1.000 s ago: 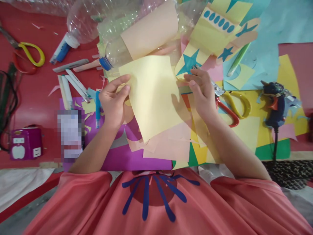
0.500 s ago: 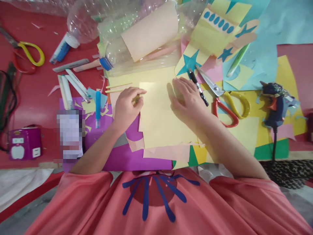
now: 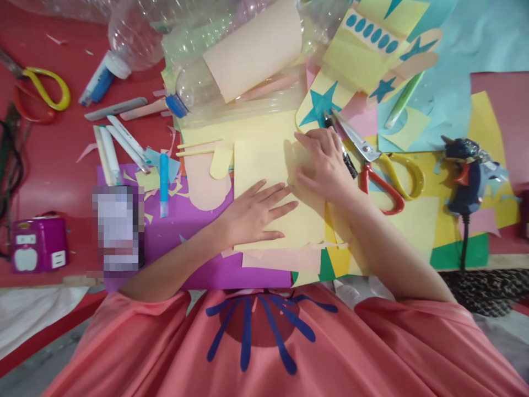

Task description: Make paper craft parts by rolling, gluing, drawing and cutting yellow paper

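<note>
Cream sheet (image 3: 261, 165) looks unmarked; left hand (image 3: 258, 214) on it, fingers spread. Right hand (image 3: 324, 165), its 2 o'clock: fingers bent, grip unclear. Blue star (image 3: 319, 105), 1 o'clock, already cut.

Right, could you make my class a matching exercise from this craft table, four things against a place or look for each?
1. left hand
2. black pen
3. glue gun
4. purple box

A. dark blue, with a cord
B. partly hidden by the right hand
C. shows a white apple shape
D. spread, palm down, over the pale yellow sheet

Pairs: 1-D, 2-B, 3-A, 4-C
</note>
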{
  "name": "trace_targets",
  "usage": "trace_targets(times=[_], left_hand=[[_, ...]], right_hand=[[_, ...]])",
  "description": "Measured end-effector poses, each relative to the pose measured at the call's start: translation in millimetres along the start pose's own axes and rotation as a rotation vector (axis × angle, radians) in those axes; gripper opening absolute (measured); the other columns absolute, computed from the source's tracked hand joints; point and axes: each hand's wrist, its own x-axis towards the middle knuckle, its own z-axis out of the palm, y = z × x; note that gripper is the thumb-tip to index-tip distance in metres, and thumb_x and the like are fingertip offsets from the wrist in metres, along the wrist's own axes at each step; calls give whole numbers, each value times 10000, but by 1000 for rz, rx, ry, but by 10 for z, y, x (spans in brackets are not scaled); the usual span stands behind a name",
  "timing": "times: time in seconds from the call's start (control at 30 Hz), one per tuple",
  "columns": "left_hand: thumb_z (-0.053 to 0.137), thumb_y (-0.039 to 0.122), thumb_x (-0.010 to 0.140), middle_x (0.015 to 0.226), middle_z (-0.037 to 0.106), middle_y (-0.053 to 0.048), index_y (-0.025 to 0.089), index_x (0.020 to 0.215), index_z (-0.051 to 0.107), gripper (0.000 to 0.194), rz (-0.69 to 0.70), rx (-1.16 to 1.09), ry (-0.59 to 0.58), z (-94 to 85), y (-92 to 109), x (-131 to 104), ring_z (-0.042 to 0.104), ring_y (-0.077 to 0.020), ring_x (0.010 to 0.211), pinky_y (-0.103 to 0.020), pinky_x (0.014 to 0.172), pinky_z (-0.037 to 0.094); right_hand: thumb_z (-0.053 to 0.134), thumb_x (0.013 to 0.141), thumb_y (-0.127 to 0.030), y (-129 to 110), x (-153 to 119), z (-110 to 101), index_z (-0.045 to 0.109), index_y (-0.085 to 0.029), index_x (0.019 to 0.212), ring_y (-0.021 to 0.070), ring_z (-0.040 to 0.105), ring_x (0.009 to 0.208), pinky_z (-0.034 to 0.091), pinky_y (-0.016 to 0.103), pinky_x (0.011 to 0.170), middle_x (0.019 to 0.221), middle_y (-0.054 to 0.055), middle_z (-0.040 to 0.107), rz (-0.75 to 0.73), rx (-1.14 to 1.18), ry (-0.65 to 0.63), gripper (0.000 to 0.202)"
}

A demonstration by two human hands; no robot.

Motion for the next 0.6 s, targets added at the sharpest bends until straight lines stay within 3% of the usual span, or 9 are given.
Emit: trace_targets(times=[0.13,0.3,0.47,0.6], left_hand=[[476,535,945,1599,314,-104,225,1496,365,642,-27,31,-18,28,31,12,323,-251,1479,-471,1216,245],[452,536,953,1608,293,-104,220,1512,334,653,-63,40,2,68,91,26,298,-259,1490,-479,1218,241],[449,536,954,1610,286,-111,218,1515,326,656,-63,36,-15,70,134,27,295,-261,1491,-478,1213,254],[451,526,957,1607,296,-110,220,1512,334,645,-55,26,-13,64,138,19,299,-257,1489,-474,1216,247]], right_hand=[[426,864,-195,3,15,-15,407,-178,1445,336,478,1283,348,611,1117,1283,168,540,11,20,-21,582],[415,859,-180,-51,33,16,367,-178,1460,318,407,1371,257,621,1171,1434,145,486,-7,19,-35,604],[445,872,-230,-57,37,48,399,-200,1434,330,489,1285,265,667,1142,1294,148,566,6,19,-16,564],[453,890,-218,-57,30,-24,511,-216,1338,333,533,1222,336,663,1098,1214,152,576,-5,30,12,452]])
